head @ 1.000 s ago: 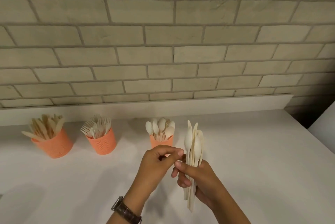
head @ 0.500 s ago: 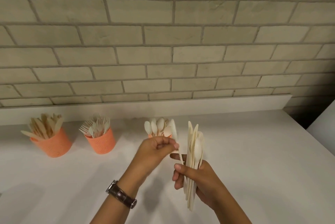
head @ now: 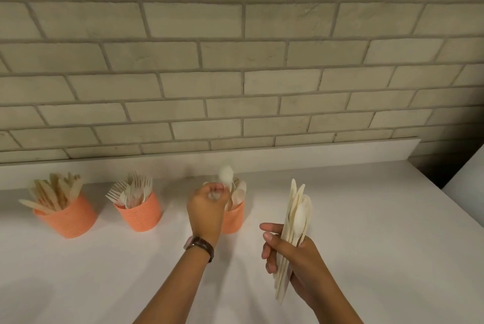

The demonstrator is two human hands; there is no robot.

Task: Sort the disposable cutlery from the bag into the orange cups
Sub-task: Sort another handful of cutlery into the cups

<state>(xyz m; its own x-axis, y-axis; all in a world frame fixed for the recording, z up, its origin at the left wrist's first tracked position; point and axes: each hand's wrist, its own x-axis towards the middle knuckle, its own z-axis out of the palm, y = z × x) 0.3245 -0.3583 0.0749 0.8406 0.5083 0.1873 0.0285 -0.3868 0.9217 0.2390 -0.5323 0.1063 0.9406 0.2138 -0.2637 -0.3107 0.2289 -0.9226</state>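
Over spoon cup point(head: 234, 218), left hand point(head: 208, 207) pinches spoon point(head: 226, 175).

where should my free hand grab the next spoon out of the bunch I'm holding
Pinch the spoon by its bowl or upper neck, coming from above and the left. The right hand holds the bunch upright, covering the handles, so only the tops are free. The left hand is busy at the spoon cup.

Three orange cups stand in a row — knife cup point(head: 66, 216), fork cup point(head: 138, 212), spoon cup point(head: 234, 217). A pale spoon point(head: 226, 175) is upright over the last — blurred. A cutlery bundle point(head: 294, 229) stands upright to its right.
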